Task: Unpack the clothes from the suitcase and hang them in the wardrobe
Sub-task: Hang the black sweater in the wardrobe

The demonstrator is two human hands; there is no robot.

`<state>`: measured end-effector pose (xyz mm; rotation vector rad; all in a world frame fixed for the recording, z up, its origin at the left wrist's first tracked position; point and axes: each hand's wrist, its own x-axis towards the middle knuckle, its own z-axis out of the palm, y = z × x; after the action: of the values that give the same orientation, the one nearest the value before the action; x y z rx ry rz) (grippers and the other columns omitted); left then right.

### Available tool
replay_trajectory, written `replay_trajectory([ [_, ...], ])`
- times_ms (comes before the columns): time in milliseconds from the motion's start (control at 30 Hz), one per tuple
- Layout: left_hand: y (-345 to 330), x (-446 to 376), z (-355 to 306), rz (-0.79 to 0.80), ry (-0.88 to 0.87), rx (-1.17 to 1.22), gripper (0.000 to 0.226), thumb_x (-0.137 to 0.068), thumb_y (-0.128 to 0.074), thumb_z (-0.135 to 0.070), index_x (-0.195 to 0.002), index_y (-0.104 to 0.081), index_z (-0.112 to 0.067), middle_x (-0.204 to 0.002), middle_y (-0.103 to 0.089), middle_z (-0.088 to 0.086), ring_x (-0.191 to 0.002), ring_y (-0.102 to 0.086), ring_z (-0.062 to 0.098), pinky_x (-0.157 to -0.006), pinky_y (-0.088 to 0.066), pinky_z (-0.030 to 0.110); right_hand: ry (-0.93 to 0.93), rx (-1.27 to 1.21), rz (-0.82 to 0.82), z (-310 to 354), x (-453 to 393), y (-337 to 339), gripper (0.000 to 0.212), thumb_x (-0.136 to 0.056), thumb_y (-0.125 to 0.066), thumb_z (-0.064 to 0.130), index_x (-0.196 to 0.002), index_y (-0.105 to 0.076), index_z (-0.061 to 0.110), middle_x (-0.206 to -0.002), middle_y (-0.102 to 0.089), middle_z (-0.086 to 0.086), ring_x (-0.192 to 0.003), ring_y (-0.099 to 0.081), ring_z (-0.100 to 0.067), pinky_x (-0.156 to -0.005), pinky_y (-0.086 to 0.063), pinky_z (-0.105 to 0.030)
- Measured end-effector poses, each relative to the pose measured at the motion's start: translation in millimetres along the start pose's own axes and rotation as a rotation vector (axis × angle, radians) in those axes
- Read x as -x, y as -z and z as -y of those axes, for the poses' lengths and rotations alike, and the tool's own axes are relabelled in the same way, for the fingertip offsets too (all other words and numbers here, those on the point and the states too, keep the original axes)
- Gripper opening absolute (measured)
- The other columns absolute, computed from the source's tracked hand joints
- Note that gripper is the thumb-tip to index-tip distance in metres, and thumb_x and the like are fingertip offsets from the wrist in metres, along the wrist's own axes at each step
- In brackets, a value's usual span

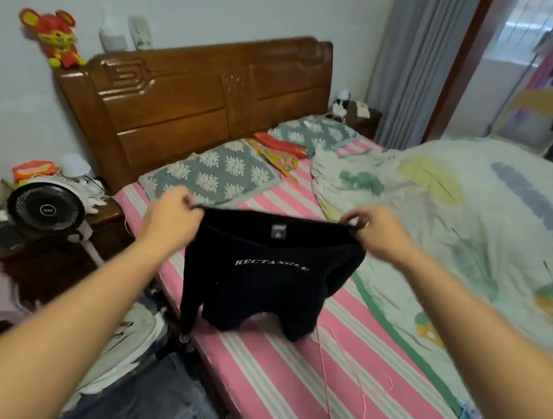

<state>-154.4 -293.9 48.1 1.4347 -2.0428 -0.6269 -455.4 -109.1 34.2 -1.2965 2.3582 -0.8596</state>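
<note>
Clearly, both hands held up a black top (pixel 262 275) printed with the word RECTANGLE. The left hand (pixel 172 215) pinched its left shoulder edge and the right hand (pixel 375 233) pinched the right one, stretching the neckline between them. Its lower hem touched the pink striped sheet (pixel 287 377) of the bed, near 2 grey patterned pillows (pixel 218 174).

The matt black knitted-looking cloth top (pixel 262 275) hung soft from my hands. Behind it, the carved brown wooden headboard (pixel 194 102) shone glossy, the pink-and-white striped cloth sheet (pixel 287 377) looked matt, and the round fan (pixel 46 209) looked smooth plastic.
</note>
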Motion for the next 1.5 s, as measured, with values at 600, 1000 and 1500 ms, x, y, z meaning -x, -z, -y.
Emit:
replay_trajectory([
  [600, -212.0, 237.8, 171.5, 0.325, 0.628, -0.095, 0.023, -0.101, -0.056, -0.018, -0.083, -0.065, -0.028, -0.081, -0.070, -0.001, -0.083, -0.066, 0.025, -0.080, -0.053, 0.043, -1.155, -0.463, 0.271, -384.6, 169.1, -297.3, 0.012, -0.084, -0.068, 0.013, -0.095, -0.064, 0.012, -0.086, -0.062, -0.012, -0.074, -0.058, -0.023, -0.054, -0.045, -0.026],
  [1000, -214.2, 251.7, 163.5, 0.160, 0.897, 0.253, 0.027, -0.102, -0.055, -0.008, -0.110, -0.073, -0.027, -0.098, -0.077, 0.000, -0.087, -0.071, 0.016, -0.082, -0.055, 0.033, -1.376, -0.918, -0.090, -423.1, 94.9, -361.3, 0.031, -0.083, -0.062, 0.045, -0.091, -0.063, 0.015, -0.064, -0.057, 0.000, -0.053, -0.056, -0.017, -0.054, -0.048, -0.028],
  [1500, -143.7, 186.7, 71.1, 0.072, 0.805, 0.678, 0.020, -0.097, -0.054, -0.001, -0.095, -0.071, -0.010, -0.078, -0.074, 0.001, -0.075, -0.069, 0.014, -0.068, -0.056, 0.025, -0.761, -0.500, -0.275, -241.5, 200.2, -177.8, 0.022, -0.098, -0.060, 0.019, -0.094, -0.075, 0.004, -0.090, -0.071, -0.009, -0.083, -0.064, -0.024, -0.074, -0.047, -0.029],
])
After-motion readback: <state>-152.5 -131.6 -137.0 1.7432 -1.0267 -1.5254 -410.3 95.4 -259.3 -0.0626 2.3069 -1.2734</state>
